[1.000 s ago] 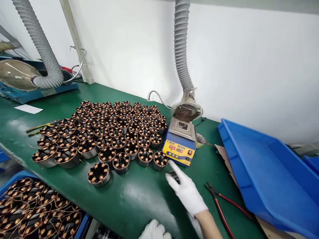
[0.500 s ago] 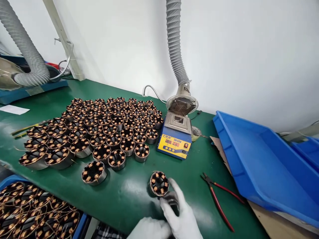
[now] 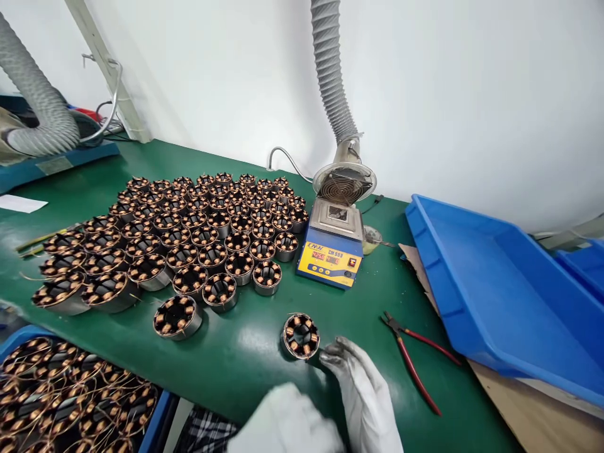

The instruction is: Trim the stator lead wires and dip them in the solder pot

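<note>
A single ring-shaped motor stator (image 3: 301, 337) with copper coils stands on the green bench in front of me. My right hand (image 3: 361, 380), in a white glove with darkened fingertips, is just right of this stator. Its fingers are bunched together, and I cannot make out whether anything thin is between them. At the bottom edge my left hand (image 3: 290, 423), also gloved, is smeared by motion, its fingers unclear. Another stator (image 3: 177, 318) stands apart to the left, in front of the large group of stators (image 3: 189, 238).
Behind stands a blue and yellow solder pot (image 3: 329, 255) under an extraction hood (image 3: 344, 179). Red-handled cutters (image 3: 413, 362) lie to the right, beside a large blue tray (image 3: 491, 283) on cardboard. A blue bin (image 3: 158, 418) of stators with long loose wires is at lower left.
My right hand's thumb and forefinger, spread beside the stator before, have come together and drawn slightly away from it. My left hand has moved up a little. The camera view has shifted slightly.
</note>
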Demonstrator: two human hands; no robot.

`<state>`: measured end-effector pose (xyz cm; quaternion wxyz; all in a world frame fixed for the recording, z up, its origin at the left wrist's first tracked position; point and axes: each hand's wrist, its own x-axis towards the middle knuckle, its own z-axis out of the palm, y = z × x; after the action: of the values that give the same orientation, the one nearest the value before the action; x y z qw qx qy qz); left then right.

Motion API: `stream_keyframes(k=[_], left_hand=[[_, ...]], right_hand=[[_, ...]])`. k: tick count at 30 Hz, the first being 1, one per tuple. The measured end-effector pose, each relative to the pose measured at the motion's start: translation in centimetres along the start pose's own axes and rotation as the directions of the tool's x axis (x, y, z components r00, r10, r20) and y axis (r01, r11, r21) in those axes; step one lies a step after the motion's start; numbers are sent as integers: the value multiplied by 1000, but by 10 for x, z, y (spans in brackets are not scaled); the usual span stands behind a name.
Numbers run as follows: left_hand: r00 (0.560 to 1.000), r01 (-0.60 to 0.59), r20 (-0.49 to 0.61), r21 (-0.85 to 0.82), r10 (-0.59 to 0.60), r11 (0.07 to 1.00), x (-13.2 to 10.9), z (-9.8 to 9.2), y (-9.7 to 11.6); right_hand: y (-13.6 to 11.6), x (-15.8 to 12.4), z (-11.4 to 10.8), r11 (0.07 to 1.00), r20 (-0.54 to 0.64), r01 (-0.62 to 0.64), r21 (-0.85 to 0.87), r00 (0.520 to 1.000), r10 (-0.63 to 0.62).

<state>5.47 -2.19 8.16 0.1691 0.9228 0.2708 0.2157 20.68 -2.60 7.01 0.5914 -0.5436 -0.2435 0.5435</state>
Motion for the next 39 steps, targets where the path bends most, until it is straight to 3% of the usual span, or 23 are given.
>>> stream_keyframes(k=[1, 4, 7, 9, 12, 15, 18, 20, 23, 26, 30, 33, 36, 39], left_hand=[[1000, 14, -21, 28, -13, 1000, 4, -12, -10], [979, 203, -81, 303, -187, 931, 19, -36, -38], [988, 150, -80, 391, -129, 908, 28, -36, -49], [991, 119, -95, 370, -90, 921, 27, -27, -46], [980, 188, -117, 255, -163, 949, 18, -19, -38], [977, 215, -38, 128, -212, 968, 9, -21, -37], [980, 197, -22, 107, -196, 975, 8, -23, -41], [975, 216, -84, 121, -207, 969, 10, -18, -43], [951, 183, -267, 68, -159, 981, 12, -6, -43], [922, 106, -373, -18, -105, 994, 12, 3, -42], [919, 138, -368, -27, -138, 990, 11, 6, -42], [919, 158, -366, 9, -144, 987, 10, 5, -43], [918, 147, -375, 21, -129, 989, 9, 3, -44], [915, 128, -390, 26, -108, 991, 9, 2, -45]], right_hand=[[2, 4, 0, 999, 17, -22, 44, 1000, 21], [4, 10, 0, 996, 107, -87, 25, 991, 83], [-3, 9, 2, 989, 229, -86, -118, 967, 112], [-10, 6, 5, 976, 287, -65, -206, 950, 124], [-15, 4, 7, 953, 355, -59, -298, 919, 169], [-17, 6, 6, 929, 401, -60, -366, 890, 216], [-20, 10, 4, 891, 440, -25, -453, 863, 248], [-23, 13, 3, 849, 455, 35, -528, 855, 247], [-24, 18, 1, 791, 477, 125, -598, 849, 226], [-20, 23, 2, 811, 518, 91, -578, 809, 278], [-18, 23, 14, 847, 432, -130, -516, 814, 389], [-35, 21, 18, 835, 282, -183, -519, 885, 370], [-66, 17, 6, 875, 122, -65, -480, 982, 141], [-80, 12, -13, 913, 20, 97, -397, 995, -97]])
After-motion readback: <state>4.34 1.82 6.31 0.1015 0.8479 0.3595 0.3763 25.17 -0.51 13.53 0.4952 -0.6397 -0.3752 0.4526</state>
